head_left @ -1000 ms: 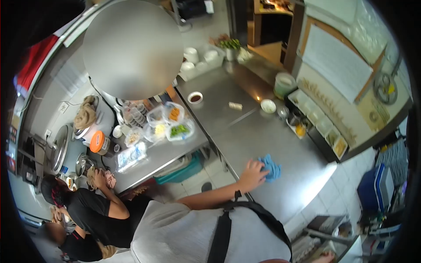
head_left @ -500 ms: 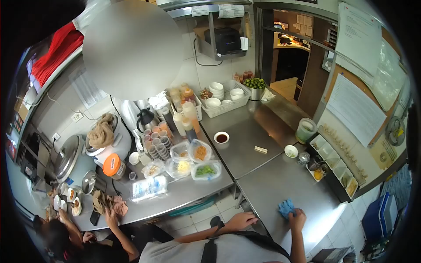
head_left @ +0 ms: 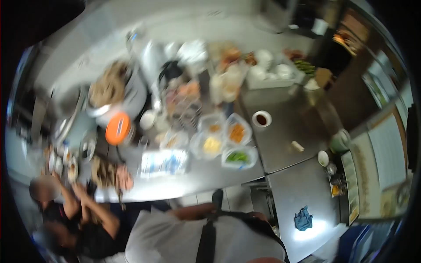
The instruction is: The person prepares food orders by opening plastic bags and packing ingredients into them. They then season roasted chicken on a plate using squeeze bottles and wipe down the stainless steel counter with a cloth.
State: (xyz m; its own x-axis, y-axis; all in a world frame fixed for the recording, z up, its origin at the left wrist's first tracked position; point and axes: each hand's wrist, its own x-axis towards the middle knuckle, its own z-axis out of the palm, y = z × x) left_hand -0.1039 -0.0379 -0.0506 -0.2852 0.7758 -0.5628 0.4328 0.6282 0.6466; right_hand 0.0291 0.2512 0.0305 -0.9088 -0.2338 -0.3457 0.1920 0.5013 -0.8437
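A crumpled blue cloth [head_left: 303,219] lies by itself on the steel counter at the lower right, with no hand on it. My left hand [head_left: 208,210] is drawn in against my waist, beside the dark apron strap; blur hides its fingers. Close to the right side of my waist, my right hand [head_left: 258,215] shows only as a small smeared patch, so its fingers cannot be made out. Nearest ahead of my left hand is the steel counter edge, with a tub of chopped greens [head_left: 239,157] and a tub of yellow food [head_left: 211,145].
Two people in dark clothes [head_left: 94,230] work at the left end, near small food dishes. An orange-lidded tub [head_left: 118,128], a blue-and-white plastic pack [head_left: 164,163] and squeeze bottles [head_left: 228,85] stand on the counter. A bowl of dark sauce [head_left: 262,119] sits farther right.
My right hand has let go of the blue cloth and pulled back to my waist. My left hand has drawn in too. The view has swung left and blurred; a second co-worker's head shows.
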